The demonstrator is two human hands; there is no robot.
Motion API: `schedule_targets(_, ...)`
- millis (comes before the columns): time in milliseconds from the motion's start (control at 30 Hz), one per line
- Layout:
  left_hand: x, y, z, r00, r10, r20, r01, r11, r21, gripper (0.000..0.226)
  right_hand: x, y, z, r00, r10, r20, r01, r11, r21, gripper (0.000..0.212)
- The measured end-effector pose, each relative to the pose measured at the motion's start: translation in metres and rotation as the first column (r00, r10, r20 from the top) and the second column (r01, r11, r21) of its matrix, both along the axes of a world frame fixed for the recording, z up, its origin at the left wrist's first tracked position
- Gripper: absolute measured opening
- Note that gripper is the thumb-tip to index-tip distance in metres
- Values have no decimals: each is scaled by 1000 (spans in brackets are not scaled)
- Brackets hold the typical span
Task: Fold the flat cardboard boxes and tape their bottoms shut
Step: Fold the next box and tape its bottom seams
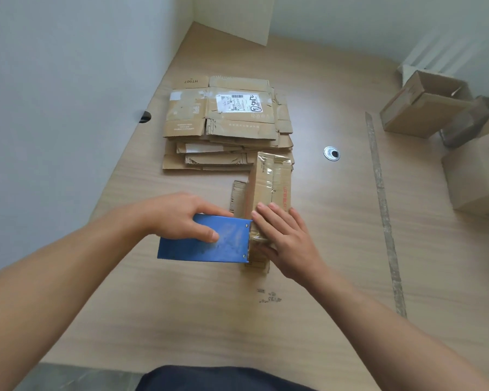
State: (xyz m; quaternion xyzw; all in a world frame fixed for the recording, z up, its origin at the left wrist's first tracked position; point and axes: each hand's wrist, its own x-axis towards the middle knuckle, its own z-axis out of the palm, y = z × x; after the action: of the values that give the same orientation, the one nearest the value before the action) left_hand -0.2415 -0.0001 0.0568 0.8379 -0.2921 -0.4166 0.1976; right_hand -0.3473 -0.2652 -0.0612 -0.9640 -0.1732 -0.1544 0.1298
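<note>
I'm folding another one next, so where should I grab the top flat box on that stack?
Probably pinch the top flat box by its near-left flap, coming from your side. It lies flat, so only edges offer a hold, and the taped box blocks the near-right corner of the stack.

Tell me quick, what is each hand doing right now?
Left hand: fingers curled round the blue rectangular tape dispenser, holding it.
Right hand: open, straight fingers pressing on the small taped brown cardboard box.
</note>
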Motion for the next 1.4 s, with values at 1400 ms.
schedule_targets(1400,17,-23,5,982,-121,144,98,983,157,43,-2,12,6,995,-40,-94,35,998,-46,54)
